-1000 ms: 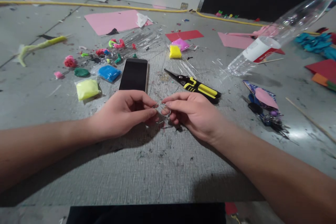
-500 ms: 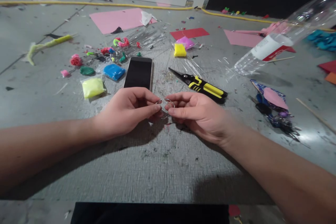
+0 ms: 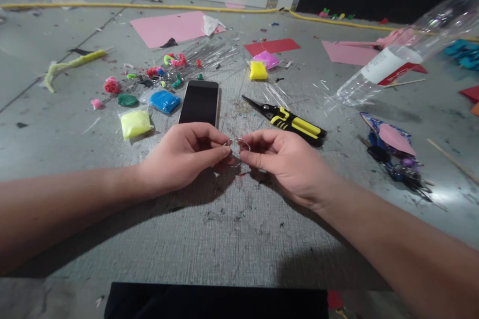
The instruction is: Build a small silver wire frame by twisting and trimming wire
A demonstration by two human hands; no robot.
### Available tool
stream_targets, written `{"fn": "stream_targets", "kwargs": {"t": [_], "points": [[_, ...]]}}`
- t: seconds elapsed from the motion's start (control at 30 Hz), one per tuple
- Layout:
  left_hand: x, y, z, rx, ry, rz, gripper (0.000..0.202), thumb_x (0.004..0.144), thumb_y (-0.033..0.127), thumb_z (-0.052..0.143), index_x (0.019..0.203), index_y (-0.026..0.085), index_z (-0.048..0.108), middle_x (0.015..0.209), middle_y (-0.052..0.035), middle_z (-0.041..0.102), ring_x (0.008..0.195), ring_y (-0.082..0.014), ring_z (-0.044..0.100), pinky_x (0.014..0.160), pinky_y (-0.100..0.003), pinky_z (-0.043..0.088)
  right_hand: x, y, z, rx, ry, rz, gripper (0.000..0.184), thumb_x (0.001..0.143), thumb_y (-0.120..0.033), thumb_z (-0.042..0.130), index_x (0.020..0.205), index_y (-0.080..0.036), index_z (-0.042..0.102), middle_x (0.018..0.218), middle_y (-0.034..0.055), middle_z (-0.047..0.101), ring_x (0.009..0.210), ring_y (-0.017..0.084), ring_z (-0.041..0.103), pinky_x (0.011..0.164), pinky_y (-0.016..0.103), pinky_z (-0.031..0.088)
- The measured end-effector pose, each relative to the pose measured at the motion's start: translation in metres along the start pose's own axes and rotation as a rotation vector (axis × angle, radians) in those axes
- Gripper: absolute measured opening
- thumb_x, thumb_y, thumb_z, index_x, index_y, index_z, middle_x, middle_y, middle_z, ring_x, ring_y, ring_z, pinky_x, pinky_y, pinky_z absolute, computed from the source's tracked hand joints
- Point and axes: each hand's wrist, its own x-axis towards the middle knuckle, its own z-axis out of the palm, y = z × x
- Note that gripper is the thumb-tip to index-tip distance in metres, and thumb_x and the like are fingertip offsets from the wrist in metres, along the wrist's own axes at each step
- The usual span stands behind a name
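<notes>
Between my hands is a thin silvery wire [image 3: 235, 139] bent into a small loop, low over the table. My left hand [image 3: 190, 152] pinches its left side between thumb and fingers. On the right side, my right hand [image 3: 282, 159] pinches the same wire with thumb and forefinger. Parts of the wire are hidden behind the fingertips. Just beyond my left hand lies a dark-screened phone [image 3: 200, 102], its near end covered by the hand. Black-and-yellow pliers [image 3: 290, 120] rest beyond my right hand, jaws pointing left and away.
Packets of yellow [image 3: 135, 124] and blue clay [image 3: 164, 101] lie at left, near coloured clay scraps. A clear plastic bottle [image 3: 389, 70] leans at right, behind a cluster of dark trinkets [image 3: 396, 159]. Pink paper [image 3: 168, 29] and red card [image 3: 272, 47] lie farther back.
The wire loop looks rounder between my fingertips, and my right hand's fingers have shifted slightly on it. The whole view has moved a little, with the table things staying in place.
</notes>
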Motion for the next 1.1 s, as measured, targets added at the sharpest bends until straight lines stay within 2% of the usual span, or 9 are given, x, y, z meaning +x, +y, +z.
{"fn": "stream_targets", "kwargs": {"t": [0.1,0.27,0.37,0.5,0.6,0.73,0.83,1.0,1.1], "points": [[0.000,-0.002,0.000,0.015,0.009,0.001,0.006,0.082,0.018,0.075,0.081,0.014,0.071,0.070,-0.0033,0.076,0.061,-0.0120,0.068,0.057,-0.022,0.054,0.002,0.006,0.002,0.032,0.028,-0.050,0.034,0.057,-0.026,0.095,0.082,-0.019,0.074,0.078,-0.0011,0.071,0.070,0.012,0.064,0.066,0.027,0.052],[-0.001,-0.002,0.002,0.004,0.026,0.018,0.006,0.081,0.018,0.075,0.080,0.014,0.071,0.069,-0.0035,0.076,0.062,-0.0115,0.068,0.058,-0.020,0.054,0.001,0.010,0.005,0.076,0.059,-0.076,0.032,0.056,-0.028,0.096,0.078,-0.020,0.074,0.074,-0.0024,0.070,0.066,0.011,0.062,0.062,0.026,0.049],[-0.001,-0.001,0.003,0.014,0.028,0.030,0.007,0.081,0.021,0.076,0.079,0.015,0.071,0.068,-0.0023,0.075,0.062,-0.0124,0.068,0.058,-0.022,0.055,0.002,0.009,0.003,0.067,0.040,-0.045,0.034,0.055,-0.031,0.096,0.076,-0.019,0.073,0.073,-0.0017,0.070,0.064,0.011,0.062,0.061,0.027,0.049],[0.000,-0.002,0.002,0.010,0.027,0.026,0.008,0.081,0.021,0.076,0.080,0.016,0.071,0.069,-0.0032,0.075,0.061,-0.0129,0.068,0.057,-0.023,0.055,0.007,0.007,-0.004,-0.056,-0.030,-0.045,0.035,0.061,-0.037,0.094,0.081,-0.018,0.072,0.075,0.0005,0.071,0.061,0.012,0.060,0.056,0.028,0.048],[0.001,-0.004,0.001,-0.004,0.032,0.022,0.008,0.082,0.020,0.075,0.083,0.014,0.069,0.070,-0.0034,0.075,0.061,-0.0128,0.069,0.056,-0.023,0.055,0.010,0.007,-0.007,-0.202,-0.009,-0.198,0.032,0.068,-0.037,0.090,0.088,-0.019,0.072,0.084,0.0021,0.071,0.074,0.015,0.065,0.065,0.031,0.053],[0.001,-0.005,0.001,-0.031,0.073,0.022,0.012,0.081,0.020,0.076,0.085,0.015,0.067,0.069,-0.0016,0.075,0.064,-0.0131,0.071,0.059,-0.023,0.056,0.006,0.010,-0.005,-0.589,0.225,-0.635,0.018,0.078,-0.030,0.082,0.086,-0.021,0.069,0.092,0.0040,0.066,0.084,0.018,0.063,0.071,0.033,0.055],[0.000,-0.005,0.002,-0.019,0.099,0.035,0.012,0.079,0.020,0.077,0.082,0.015,0.065,0.068,-0.0007,0.074,0.063,-0.0126,0.070,0.060,-0.023,0.056,0.002,0.013,-0.002,-0.815,0.281,-0.866,0.006,0.086,-0.024,0.074,0.084,-0.021,0.069,0.093,0.0051,0.062,0.083,0.018,0.062,0.071,0.035,0.054],[0.000,-0.006,0.004,0.026,0.097,0.065,0.013,0.078,0.022,0.076,0.081,0.016,0.065,0.070,-0.0009,0.074,0.065,-0.0143,0.071,0.060,-0.025,0.056,0.000,0.016,0.003,-0.927,0.295,-0.926,0.009,0.091,-0.016,0.064,0.084,-0.020,0.068,0.088,0.0055,0.063,0.080,0.018,0.060,0.068,0.035,0.049],[-0.002,-0.007,0.004,0.119,0.089,0.103,0.012,0.080,0.025,0.075,0.081,0.017,0.066,0.070,-0.0015,0.073,0.064,-0.0145,0.068,0.058,-0.025,0.053,-0.001,0.015,0.007,-0.938,0.311,-0.893,0.010,0.088,-0.013,0.064,0.080,-0.019,0.066,0.079,0.0026,0.059,0.073,0.016,0.056,0.064,0.031,0.044]]}}
